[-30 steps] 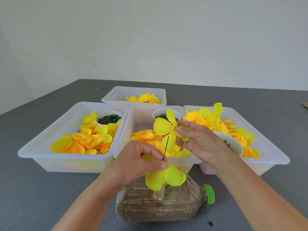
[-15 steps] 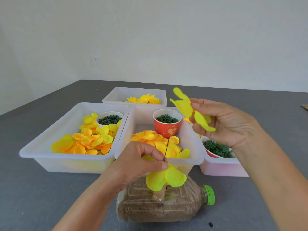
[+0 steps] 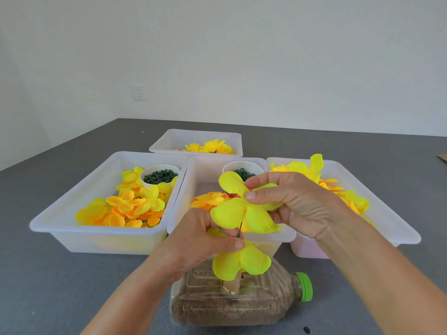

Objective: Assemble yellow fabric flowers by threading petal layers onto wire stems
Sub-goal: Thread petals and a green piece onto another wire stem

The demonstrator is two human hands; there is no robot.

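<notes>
Yellow petal layer (image 3: 244, 209) held over the wire stem (image 3: 240, 229), pinched by right hand (image 3: 297, 204) between thumb and fingers, its centre at the wire tip. Left hand (image 3: 205, 243) pinches the stem just below, above a lower petal layer (image 3: 242, 262) already on the wire. Stem stands in a sand-filled plastic bottle (image 3: 242, 303) lying on the grey table (image 3: 60, 281). Behind: white bins (image 3: 72, 228) of yellow-orange petals, cups (image 3: 159, 176) of green bits.
</notes>
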